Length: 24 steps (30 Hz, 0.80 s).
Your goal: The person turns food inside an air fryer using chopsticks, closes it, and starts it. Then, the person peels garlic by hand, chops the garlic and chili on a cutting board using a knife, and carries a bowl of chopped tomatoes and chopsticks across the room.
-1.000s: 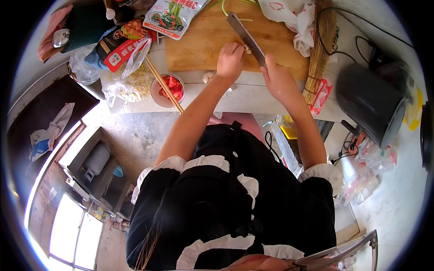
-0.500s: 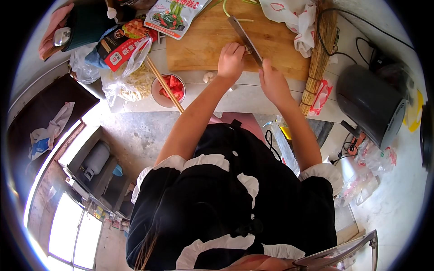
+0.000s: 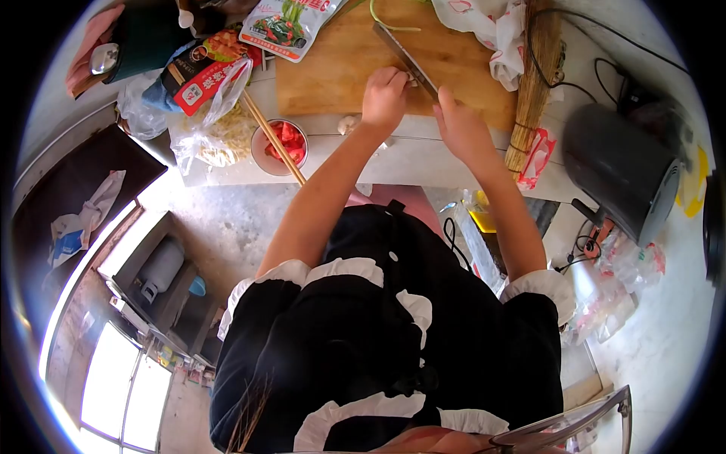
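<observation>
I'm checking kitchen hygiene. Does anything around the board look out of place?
Yes: a straw bundle, apparently a broom, lies beside the board, over which the right hand holds a knife. A broom seems odd so close to cutting.

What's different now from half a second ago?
Just a little! The right hand has moved slightly forward, away from the person's body, and the tip of the knife it holds has shifted a bit left. Nothing was picked up or let go. The left hand still holds a small pale piece, and the chopping board and bowl are where they were.
</observation>
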Motion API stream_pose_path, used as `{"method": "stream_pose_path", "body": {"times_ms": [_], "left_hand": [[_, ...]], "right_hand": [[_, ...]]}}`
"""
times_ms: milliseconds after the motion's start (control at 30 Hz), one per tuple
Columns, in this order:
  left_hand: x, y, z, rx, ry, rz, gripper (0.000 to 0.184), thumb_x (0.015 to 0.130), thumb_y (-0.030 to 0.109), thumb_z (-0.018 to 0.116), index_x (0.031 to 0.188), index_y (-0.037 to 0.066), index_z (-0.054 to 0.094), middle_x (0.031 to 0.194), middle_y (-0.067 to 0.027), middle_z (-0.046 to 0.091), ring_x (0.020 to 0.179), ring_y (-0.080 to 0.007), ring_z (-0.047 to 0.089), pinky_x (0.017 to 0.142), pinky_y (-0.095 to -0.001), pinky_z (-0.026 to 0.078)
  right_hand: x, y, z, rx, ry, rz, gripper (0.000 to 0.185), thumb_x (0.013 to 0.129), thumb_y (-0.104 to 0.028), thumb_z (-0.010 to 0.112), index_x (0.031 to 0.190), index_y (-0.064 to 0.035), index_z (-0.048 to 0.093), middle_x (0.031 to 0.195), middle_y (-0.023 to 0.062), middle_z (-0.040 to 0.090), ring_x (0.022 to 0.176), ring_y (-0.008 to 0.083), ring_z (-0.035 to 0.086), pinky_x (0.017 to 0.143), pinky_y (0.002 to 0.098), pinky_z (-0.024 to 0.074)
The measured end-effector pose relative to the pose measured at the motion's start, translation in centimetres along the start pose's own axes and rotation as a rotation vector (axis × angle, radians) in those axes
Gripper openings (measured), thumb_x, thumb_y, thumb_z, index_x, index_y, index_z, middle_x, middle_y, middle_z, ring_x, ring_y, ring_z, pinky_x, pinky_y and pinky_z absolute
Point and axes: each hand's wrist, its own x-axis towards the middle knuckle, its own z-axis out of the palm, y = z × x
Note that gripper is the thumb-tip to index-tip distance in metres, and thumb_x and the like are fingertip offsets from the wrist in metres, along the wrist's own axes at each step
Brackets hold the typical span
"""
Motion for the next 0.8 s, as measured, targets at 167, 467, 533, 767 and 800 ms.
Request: {"method": "stream_pose_path", "body": {"times_ms": [167,467,533,767,800], "left_hand": [[0.0,0.0,0.2,-0.009,0.008,-0.005,0.009,0.069,-0.002,0.066,0.075,0.002,0.06,0.079,-0.0111,0.058,0.082,-0.032,0.056,0.074,-0.0413,0.047],[-0.1,0.2,0.1,-0.012,0.027,-0.036,0.01,0.069,-0.002,0.066,0.076,0.001,0.059,0.081,-0.0125,0.059,0.083,-0.0333,0.057,0.076,-0.0417,0.047],[-0.1,0.2,0.2,-0.016,0.033,-0.037,0.01,0.069,-0.003,0.066,0.076,0.001,0.059,0.081,-0.0128,0.059,0.083,-0.0334,0.057,0.076,-0.0417,0.047],[-0.2,0.0,0.4,-0.018,0.049,-0.023,0.008,0.072,-0.003,0.067,0.077,0.0,0.061,0.083,-0.013,0.06,0.081,-0.0332,0.056,0.07,-0.0411,0.047],[-0.3,-0.1,0.4,-0.02,0.053,-0.022,0.008,0.072,-0.003,0.067,0.076,0.0,0.061,0.084,-0.0128,0.06,0.081,-0.0332,0.056,0.071,-0.0411,0.047]], "right_hand": [[0.6,-1.3,-1.9,0.014,-0.076,0.022,0.022,0.093,-0.016,0.05,0.107,-0.003,0.04,0.069,0.0229,0.06,0.066,0.0438,0.06,0.058,0.0541,0.0446],[0.2,-1.6,-1.0,0.019,-0.055,0.035,0.023,0.093,-0.015,0.049,0.109,-0.0019,0.04,0.067,0.024,0.06,0.065,0.0441,0.06,0.058,0.0544,0.0444],[0.2,-1.7,-1.1,0.015,-0.056,0.042,0.023,0.093,-0.016,0.049,0.11,-0.0016,0.04,0.067,0.0241,0.06,0.065,0.0441,0.06,0.058,0.0545,0.0445],[0.0,-1.8,-0.8,0.03,-0.071,0.072,0.026,0.093,-0.016,0.048,0.113,-0.0006,0.041,0.067,0.0245,0.06,0.064,0.0446,0.06,0.058,0.0549,0.0447],[0.0,-1.7,-0.5,0.034,-0.071,0.073,0.026,0.094,-0.017,0.048,0.113,-0.0005,0.041,0.067,0.0246,0.06,0.064,0.0447,0.06,0.058,0.055,0.0448]]}}
